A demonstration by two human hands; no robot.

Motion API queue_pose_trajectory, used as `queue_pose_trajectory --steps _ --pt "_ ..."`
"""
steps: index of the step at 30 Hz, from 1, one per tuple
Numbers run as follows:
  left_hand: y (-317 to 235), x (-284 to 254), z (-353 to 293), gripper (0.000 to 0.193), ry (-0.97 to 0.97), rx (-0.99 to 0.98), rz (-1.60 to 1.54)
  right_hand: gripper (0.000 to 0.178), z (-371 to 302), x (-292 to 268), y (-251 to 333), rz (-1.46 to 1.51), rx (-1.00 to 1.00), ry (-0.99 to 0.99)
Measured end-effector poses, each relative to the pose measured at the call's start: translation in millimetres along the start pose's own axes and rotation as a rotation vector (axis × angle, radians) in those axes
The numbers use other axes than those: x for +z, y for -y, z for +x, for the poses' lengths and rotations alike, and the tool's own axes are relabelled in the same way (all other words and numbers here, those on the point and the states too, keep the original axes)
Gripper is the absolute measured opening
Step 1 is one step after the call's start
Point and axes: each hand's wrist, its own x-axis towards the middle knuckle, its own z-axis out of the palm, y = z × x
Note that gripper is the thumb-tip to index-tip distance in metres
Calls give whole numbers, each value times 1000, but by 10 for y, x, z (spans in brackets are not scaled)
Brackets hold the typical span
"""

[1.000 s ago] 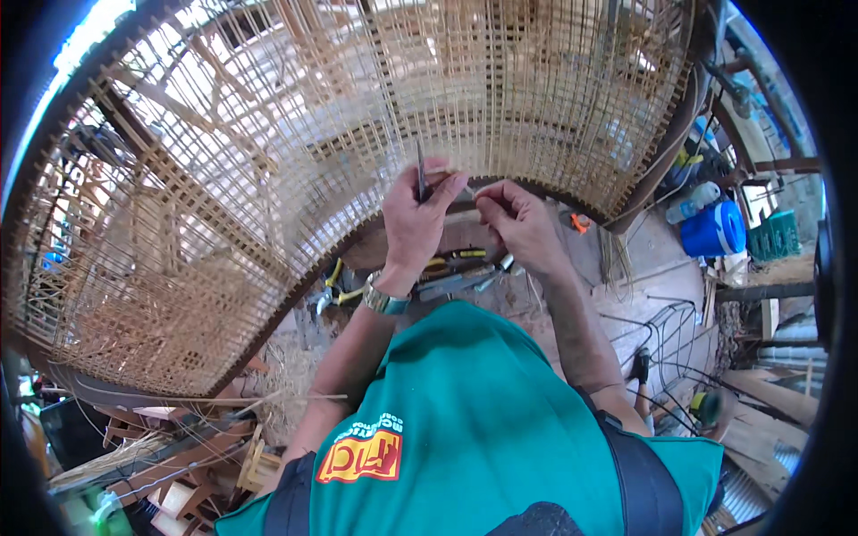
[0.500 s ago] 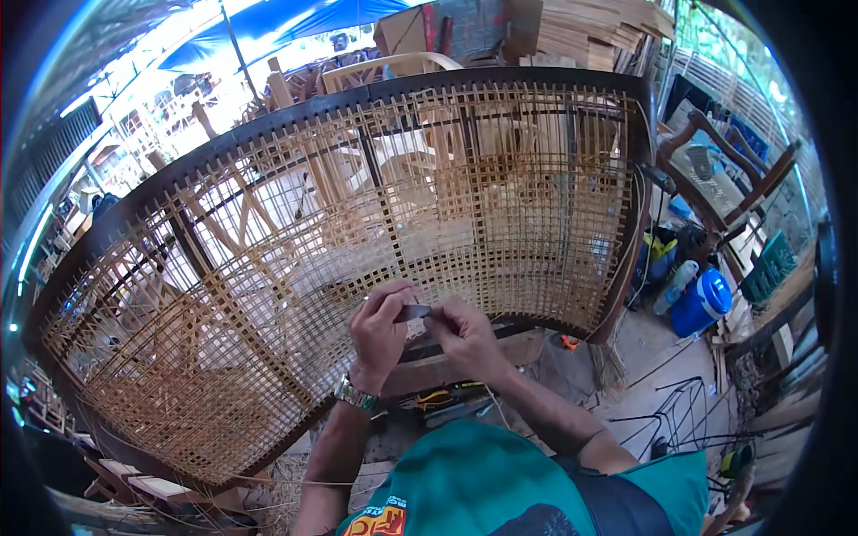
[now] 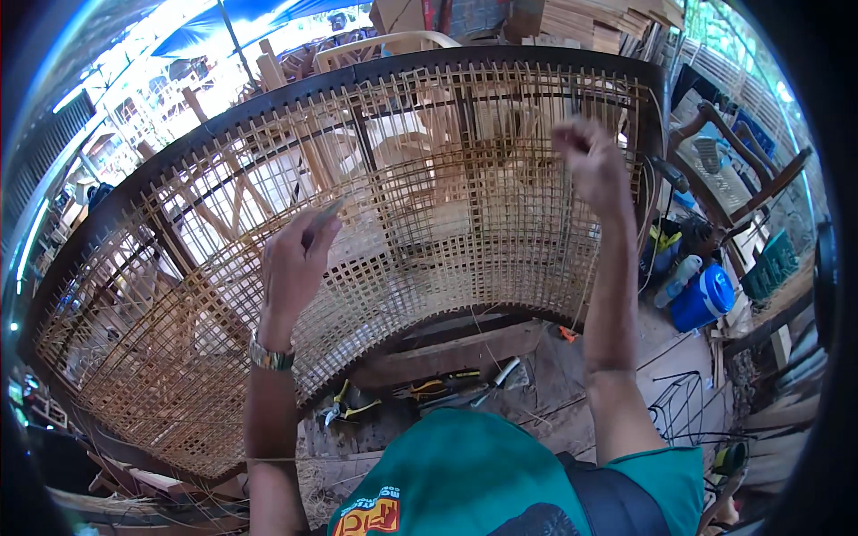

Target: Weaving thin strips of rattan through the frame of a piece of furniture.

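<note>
In front of me spreads a curved, dark wooden frame (image 3: 429, 59) strung with a half-open weave of cane (image 3: 420, 223). My left hand (image 3: 297, 268), with a metal watch at the wrist, is raised over the left-middle of the weave. Its thumb and fingers pinch a small grey knife blade (image 3: 329, 213) that points up and to the right. Farther out, my right hand (image 3: 597, 170) hovers over the right part of the weave, its fingers curled together and blurred. Whatever is in that hand, perhaps a thin strand, is too faint to make out.
Pliers (image 3: 427, 389) and other hand tools lie below the frame's near edge. To the right are a blue cooler jug (image 3: 702, 299), a plastic bottle (image 3: 679, 279), a wooden chair frame (image 3: 746, 170) and a black wire rack (image 3: 684, 406). Stacked wood (image 3: 608, 22) stands behind.
My hands, together at the blade over the near edge, have parted. The left moved up and left with the knife blade; the right swung up and to the right.
</note>
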Motion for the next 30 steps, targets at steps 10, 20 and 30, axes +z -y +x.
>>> queue_pose_trajectory --steps 10,20,30 --pt "-347 475 679 52 93 -66 -241 17 413 823 76 254 -136 360" --pt "-329 2354 219 62 401 -250 -141 8 -957 431 -459 333 30 634" --pt "-341 1786 220 27 40 -465 -1078 13 -2758 149 -754 307 91 1107"
